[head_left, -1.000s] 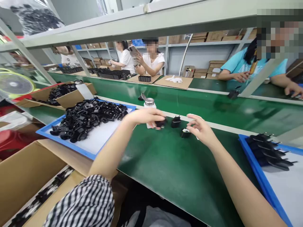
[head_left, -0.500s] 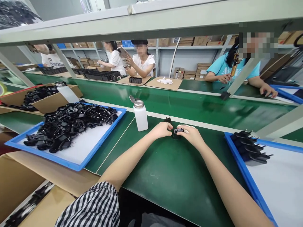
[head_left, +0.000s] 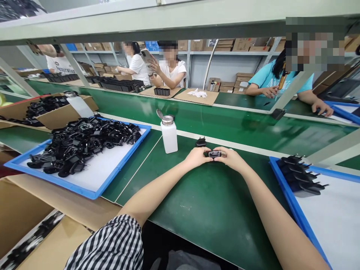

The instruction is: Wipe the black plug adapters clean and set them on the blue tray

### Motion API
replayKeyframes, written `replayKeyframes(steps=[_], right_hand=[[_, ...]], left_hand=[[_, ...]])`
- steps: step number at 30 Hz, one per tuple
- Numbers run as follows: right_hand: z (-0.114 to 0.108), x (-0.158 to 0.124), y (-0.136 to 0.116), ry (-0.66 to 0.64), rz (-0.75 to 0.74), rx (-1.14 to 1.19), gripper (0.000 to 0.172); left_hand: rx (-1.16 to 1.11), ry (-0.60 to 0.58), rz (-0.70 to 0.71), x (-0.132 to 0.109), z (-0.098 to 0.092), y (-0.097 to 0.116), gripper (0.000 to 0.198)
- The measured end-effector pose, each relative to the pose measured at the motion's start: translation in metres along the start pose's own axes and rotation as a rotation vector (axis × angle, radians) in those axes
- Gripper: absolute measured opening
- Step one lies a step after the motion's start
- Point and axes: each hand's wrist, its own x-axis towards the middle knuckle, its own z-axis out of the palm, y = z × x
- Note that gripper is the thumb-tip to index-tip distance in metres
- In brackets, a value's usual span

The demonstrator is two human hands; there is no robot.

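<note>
Between both hands, low over the green bench, is a small black plug adapter (head_left: 214, 154) with its glossy face toward me. My left hand (head_left: 197, 157) grips its left side with thumb and fingers. From the right, the fingers of my right hand (head_left: 232, 159) close on its other side. A bit of white material shows by the right fingers, mostly hidden. Just behind my left hand another black plug adapter (head_left: 200, 142) stands with its pins up. A white pump bottle (head_left: 169, 138), its metal lid flipped up, stands farther left.
On the left, a blue-rimmed tray (head_left: 95, 195) carries a heap of black plug parts (head_left: 81, 140). Behind it are a cardboard box (head_left: 60, 116) and a second white bottle (head_left: 79, 105). Several adapters (head_left: 300, 174) stand in the right tray (head_left: 285, 197). Co-workers sit across the bench.
My left hand has come right and closed on the adapter, which was in my right hand with the left fingers just beside it. The adapter's face now shows more fully.
</note>
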Motion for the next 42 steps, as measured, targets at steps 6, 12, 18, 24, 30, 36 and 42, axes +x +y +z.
replayKeyframes(steps=[6, 12, 18, 24, 30, 36, 42], right_hand=[[-0.001, -0.001, -0.004, 0.002, 0.035, -0.016, 0.023], [-0.004, 0.003, -0.007, -0.058, 0.080, -0.156, 0.021], [-0.011, 0.017, -0.017, -0.132, 0.146, -0.326, 0.019], [-0.017, 0.024, -0.027, -0.269, 0.182, -0.479, 0.026], [-0.018, 0.025, -0.027, -0.362, 0.237, -0.467, 0.025], [-0.015, 0.028, -0.024, -0.247, 0.175, -0.405, 0.025], [-0.001, 0.032, -0.020, -0.177, 0.160, -0.315, 0.060]], left_hand=[[0.007, 0.045, 0.000, -0.001, 0.003, 0.000, 0.035], [0.344, -0.041, -0.006, 0.005, -0.004, 0.017, 0.026], [0.485, -0.147, -0.064, 0.024, -0.014, 0.036, 0.025], [0.609, -0.343, -0.100, 0.036, -0.022, 0.050, 0.032], [0.588, -0.386, -0.151, 0.043, -0.020, 0.057, 0.035], [0.461, -0.168, -0.266, 0.023, -0.007, 0.045, 0.028], [0.327, -0.064, -0.309, -0.012, -0.012, -0.001, 0.041]])
